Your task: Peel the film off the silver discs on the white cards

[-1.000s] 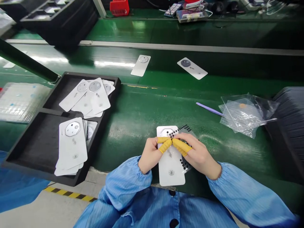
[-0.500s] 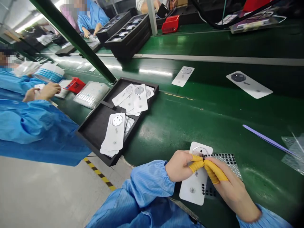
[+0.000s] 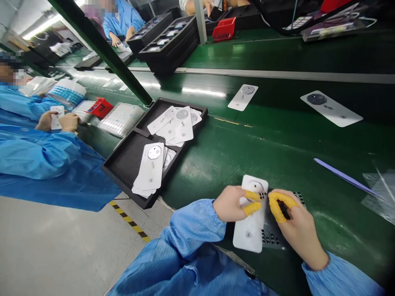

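Note:
A white phone-back-shaped panel (image 3: 247, 238) with a round camera ring lies on the green bench in front of me. My left hand (image 3: 233, 203) rests over its upper left side, yellow covers on thumb and index finger, the two tips a little apart. Close by on the right, my right hand (image 3: 293, 220) has its yellow-covered thumb and index finger pinched by the panel's right edge; anything between their tips is too small to make out. Beneath that hand lies a clear sheet of black dots (image 3: 271, 237), partly hidden by the hand.
Left of my hands, a black two-part tray (image 3: 120, 158) holds several similar white panels. Two loose panels (image 3: 243, 97) lie farther back. Purple tweezers (image 3: 342, 176) and a clear plastic bag (image 3: 381, 197) are on the right. A co-worker's blue sleeve (image 3: 40, 152) is at the left.
My hands have moved apart: the fingertips were together over the panel, and the right hand is now off to the right. The left thumb and index finger have parted.

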Demonstrator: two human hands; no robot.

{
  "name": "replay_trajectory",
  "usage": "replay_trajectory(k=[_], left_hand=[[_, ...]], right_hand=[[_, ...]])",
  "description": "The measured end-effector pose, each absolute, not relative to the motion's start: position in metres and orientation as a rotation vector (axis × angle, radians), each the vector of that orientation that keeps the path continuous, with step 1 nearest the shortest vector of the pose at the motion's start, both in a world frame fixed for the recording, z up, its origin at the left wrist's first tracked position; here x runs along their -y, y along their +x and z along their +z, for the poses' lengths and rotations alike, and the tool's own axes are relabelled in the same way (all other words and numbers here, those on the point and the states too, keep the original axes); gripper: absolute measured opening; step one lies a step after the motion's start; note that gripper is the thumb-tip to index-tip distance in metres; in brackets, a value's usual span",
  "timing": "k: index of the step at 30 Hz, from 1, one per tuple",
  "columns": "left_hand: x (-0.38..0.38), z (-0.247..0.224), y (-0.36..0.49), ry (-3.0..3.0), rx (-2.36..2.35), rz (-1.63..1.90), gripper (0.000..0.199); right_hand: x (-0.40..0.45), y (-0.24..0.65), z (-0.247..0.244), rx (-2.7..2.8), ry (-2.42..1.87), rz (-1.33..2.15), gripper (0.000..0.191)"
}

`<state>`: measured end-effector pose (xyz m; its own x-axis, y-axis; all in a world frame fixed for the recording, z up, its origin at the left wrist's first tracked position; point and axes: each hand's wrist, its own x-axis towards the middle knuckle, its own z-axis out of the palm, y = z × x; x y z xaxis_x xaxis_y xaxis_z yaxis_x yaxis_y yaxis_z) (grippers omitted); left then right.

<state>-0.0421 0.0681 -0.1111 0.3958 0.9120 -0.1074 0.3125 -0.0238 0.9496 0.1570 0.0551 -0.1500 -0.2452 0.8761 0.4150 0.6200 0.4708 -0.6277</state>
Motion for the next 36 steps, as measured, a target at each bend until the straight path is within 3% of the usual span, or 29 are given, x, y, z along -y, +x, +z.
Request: replay_trajectory(k=[8,15,20,29,36], left_hand=[[-0.053,-0.074,-0.071,0.994,-1.316,1.007,0.070],[-0.036,-0.043,-0.033,1.188,-1.224,0.927,0.027],[-0.028,-0.039,-0.026,1.407,-1.233,0.848,0.025],[-0.019,-0.043,-0.028,1.537,-1.294,0.893,0.025],[-0.019,-0.048,-0.029,1.736,-1.336,1.000,0.010]], right_hand=[[-0.052,0.153,-0.112,2.007,-1.230,0.302,0.020],[-0.041,0.148,-0.070,1.993,-1.194,0.255,0.036],[-0.040,0.150,-0.056,2.099,-1.079,0.313,0.047],[-0.027,0.159,-0.055,2.318,-0.959,0.117,0.048],[-0.014,0.145,-0.053,2.384,-1.061,0.127,0.070]])
